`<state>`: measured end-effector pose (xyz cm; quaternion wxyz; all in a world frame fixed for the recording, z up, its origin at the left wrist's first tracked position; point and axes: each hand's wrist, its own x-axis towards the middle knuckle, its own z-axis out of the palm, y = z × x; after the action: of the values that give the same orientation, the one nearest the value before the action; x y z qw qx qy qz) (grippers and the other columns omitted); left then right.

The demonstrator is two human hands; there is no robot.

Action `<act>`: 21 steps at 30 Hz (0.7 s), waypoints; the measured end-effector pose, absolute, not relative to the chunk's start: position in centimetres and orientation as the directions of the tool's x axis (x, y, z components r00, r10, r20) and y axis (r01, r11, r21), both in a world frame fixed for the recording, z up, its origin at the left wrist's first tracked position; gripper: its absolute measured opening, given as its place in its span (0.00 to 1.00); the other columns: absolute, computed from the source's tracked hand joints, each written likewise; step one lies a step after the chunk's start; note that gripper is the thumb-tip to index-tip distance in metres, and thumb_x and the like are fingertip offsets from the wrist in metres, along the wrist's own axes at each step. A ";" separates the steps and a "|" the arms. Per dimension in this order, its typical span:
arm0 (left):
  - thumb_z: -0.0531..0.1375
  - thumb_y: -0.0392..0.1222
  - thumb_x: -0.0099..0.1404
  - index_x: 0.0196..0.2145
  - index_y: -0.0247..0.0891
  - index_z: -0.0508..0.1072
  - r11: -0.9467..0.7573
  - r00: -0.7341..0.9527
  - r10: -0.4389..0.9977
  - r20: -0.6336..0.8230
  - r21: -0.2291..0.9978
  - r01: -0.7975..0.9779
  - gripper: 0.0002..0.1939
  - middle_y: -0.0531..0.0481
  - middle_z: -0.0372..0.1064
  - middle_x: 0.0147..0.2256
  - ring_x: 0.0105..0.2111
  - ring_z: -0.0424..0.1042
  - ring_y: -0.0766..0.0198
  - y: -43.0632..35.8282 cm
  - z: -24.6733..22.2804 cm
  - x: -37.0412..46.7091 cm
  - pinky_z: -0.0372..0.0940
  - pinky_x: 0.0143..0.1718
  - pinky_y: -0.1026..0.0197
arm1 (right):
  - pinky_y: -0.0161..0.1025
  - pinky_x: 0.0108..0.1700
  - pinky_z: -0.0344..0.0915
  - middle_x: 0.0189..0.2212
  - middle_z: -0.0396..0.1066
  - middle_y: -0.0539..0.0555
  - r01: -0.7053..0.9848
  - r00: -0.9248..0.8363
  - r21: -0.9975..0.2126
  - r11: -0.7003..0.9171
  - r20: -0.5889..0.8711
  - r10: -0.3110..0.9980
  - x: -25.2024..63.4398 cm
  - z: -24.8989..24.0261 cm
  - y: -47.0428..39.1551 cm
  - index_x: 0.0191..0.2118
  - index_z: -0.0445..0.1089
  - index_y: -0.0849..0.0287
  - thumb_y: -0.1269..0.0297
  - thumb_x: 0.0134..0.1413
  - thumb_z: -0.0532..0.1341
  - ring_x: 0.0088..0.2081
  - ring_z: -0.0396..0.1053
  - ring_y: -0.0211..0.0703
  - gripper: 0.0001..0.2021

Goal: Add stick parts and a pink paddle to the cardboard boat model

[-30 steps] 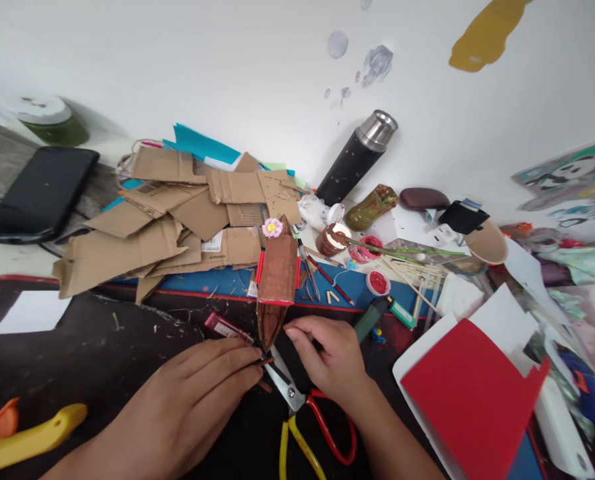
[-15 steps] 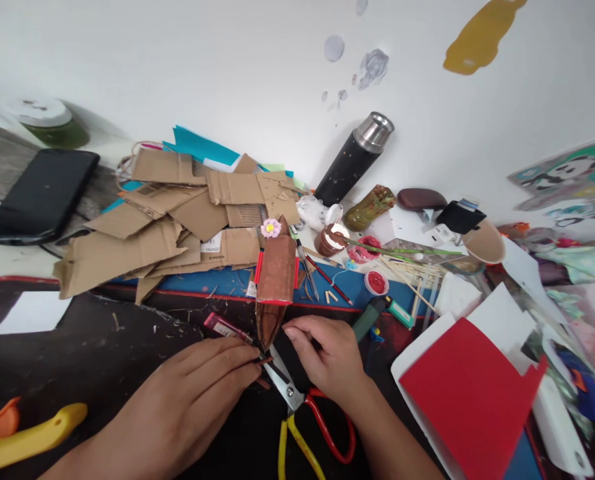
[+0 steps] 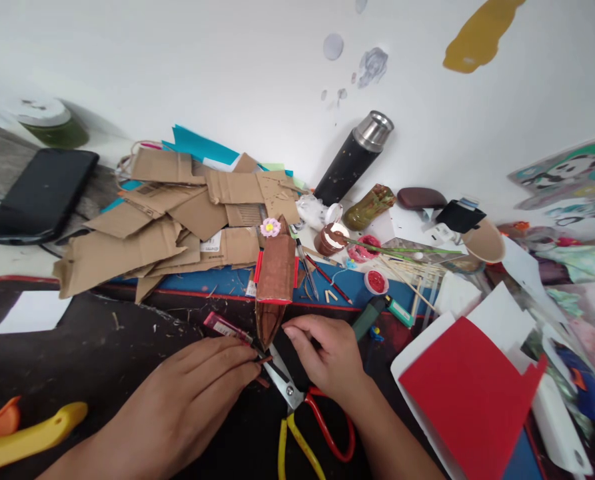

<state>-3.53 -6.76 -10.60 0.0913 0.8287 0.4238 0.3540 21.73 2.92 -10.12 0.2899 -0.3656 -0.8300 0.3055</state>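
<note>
Your left hand (image 3: 177, 400) appears in the head view with its fingers laid together, a thin brown strip (image 3: 264, 361) poking out past the tips and a second strip (image 3: 262, 383) just below; your thumb is hidden, so whether you pinch them or merely press them down cannot be told. Your right hand (image 3: 330, 350) is curled, thumb and forefinger close at the tips, near the pointed end of the brown boat (image 3: 276, 270); whether something small sits between them is unclear. That boat lies between and beyond your hands, its near point overlapping the blades of the scissors (image 3: 293, 397), though contact can't be made out. To work well here, you would likely want to keep the strip steady under light fingertips, move your right fingers gently so they don't nudge the boat, and mind the metal blades so close to both hands; sliding the scissors aside on the counter (image 3: 102, 367) would probably give you more room. Compared with a second ago, very little differs: both your hands, the boat and the scissors keep practically the same arrangement, and the right part of the scene sits slightly further left.
</note>
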 end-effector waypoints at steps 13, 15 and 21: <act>0.59 0.28 0.80 0.53 0.39 0.81 -0.576 0.293 0.792 0.536 0.497 0.648 0.13 0.48 0.86 0.41 0.40 0.84 0.60 -6.3 -10.0 -4.2 0.79 0.51 0.59 | 0.35 0.41 0.81 0.34 0.89 0.54 0.388 -0.503 -0.738 0.551 0.331 0.798 21.6 -9.5 2.2 0.41 0.85 0.53 0.64 0.79 0.64 0.33 0.88 0.44 0.12; 0.59 0.29 0.81 0.54 0.39 0.81 -0.575 0.295 0.793 0.533 0.495 0.652 0.13 0.47 0.86 0.42 0.39 0.84 0.60 -6.4 -10.1 -4.2 0.79 0.48 0.59 | 0.35 0.43 0.82 0.35 0.89 0.54 0.360 -0.530 -0.739 0.569 0.340 0.777 21.5 -9.3 1.8 0.42 0.85 0.53 0.62 0.80 0.64 0.35 0.89 0.45 0.12; 0.59 0.31 0.82 0.56 0.39 0.80 -0.592 0.310 0.779 0.545 0.475 0.652 0.12 0.47 0.86 0.42 0.39 0.84 0.60 -6.5 -10.2 -3.8 0.79 0.46 0.59 | 0.36 0.44 0.82 0.39 0.90 0.55 0.260 -0.629 -0.734 0.627 0.364 0.687 21.0 -9.5 0.8 0.51 0.84 0.54 0.55 0.81 0.65 0.37 0.89 0.46 0.11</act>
<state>-3.81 -6.46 -10.21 0.0829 0.8051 0.4442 0.3843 21.02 0.81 -9.49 0.3260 -0.2815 -0.8409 0.3276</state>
